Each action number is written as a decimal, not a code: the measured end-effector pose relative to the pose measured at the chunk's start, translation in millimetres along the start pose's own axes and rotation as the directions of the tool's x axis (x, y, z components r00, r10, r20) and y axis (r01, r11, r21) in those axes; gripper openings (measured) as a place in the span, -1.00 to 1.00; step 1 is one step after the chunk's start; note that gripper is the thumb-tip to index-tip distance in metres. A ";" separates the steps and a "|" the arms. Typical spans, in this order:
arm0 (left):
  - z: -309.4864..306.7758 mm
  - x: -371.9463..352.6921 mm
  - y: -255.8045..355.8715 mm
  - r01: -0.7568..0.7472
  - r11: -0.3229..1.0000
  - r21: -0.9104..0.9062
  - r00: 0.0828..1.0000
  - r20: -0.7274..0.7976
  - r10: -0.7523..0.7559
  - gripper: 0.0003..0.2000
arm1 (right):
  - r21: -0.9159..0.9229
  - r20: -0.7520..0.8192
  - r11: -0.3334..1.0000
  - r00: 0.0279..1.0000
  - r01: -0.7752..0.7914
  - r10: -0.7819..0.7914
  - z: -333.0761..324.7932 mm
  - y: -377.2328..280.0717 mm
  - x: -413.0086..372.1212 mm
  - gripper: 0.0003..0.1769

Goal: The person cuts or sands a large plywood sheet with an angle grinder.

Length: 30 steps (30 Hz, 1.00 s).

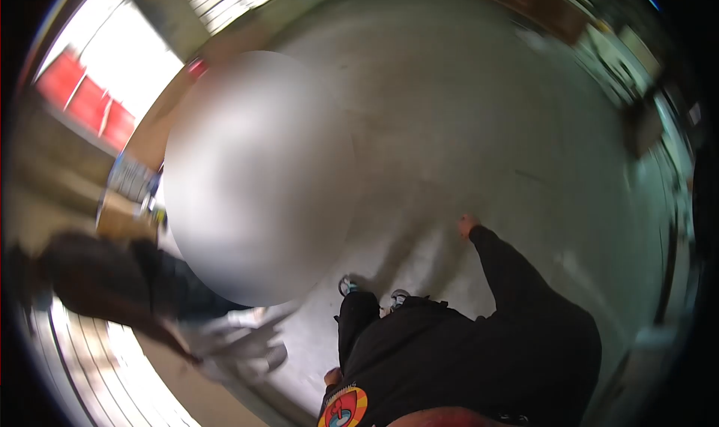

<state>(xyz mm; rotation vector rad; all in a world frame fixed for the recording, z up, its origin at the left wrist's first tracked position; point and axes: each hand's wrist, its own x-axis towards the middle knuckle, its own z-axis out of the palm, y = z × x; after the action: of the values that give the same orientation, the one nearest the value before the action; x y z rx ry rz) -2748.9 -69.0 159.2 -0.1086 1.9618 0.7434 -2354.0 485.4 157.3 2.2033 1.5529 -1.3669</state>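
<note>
The picture is motion-blurred and tilted. I look down my own body, with a black sweatshirt [479, 352] bearing a round red and yellow logo [343, 410], and my shoes [349, 285] on a grey concrete floor [464, 112]. My right hand [468, 225] swings out at the end of a black sleeve, above the floor, with nothing seen in it. My left hand [332, 376] shows only partly beside my hip, near the logo. Blur hides the fingers of both hands.
Another person stands close at the left, their face blurred out [258, 176], with dark clothing [176, 288] below. Dark long hair [97, 281] shows at the far left. A bright opening with red panels [90, 97] lies at the upper left. Shelves or benches [636, 75] line the right edge.
</note>
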 end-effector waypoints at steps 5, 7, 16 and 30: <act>32.0 101.2 184.9 -0.115 0.992 -0.059 0.977 0.176 0.124 -0.66 | -0.027 -0.263 0.999 0.965 -0.021 0.014 -26.9 45.5 -47.3 -0.71; 52.9 128.8 269.9 -0.181 0.983 -0.003 0.958 0.227 0.177 -0.70 | -0.132 -0.167 0.990 0.985 -0.058 0.036 4.5 88.7 -30.3 -0.68; 169.6 222.7 486.4 -0.264 0.924 0.277 0.907 0.398 0.139 -0.71 | 0.792 0.353 0.461 0.916 -0.400 0.188 61.7 -27.1 -189.0 -0.44; 368.3 214.0 629.7 -0.564 0.643 0.518 0.632 0.772 -0.068 -0.83 | 0.199 -0.582 0.400 0.437 0.895 -0.686 -291.0 -185.9 -327.4 -0.47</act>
<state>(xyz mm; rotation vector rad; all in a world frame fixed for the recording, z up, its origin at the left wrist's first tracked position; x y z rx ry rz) -2807.6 689.0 149.3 0.9044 1.3080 0.0545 -2351.1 505.4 632.7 2.0709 3.0960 -1.7099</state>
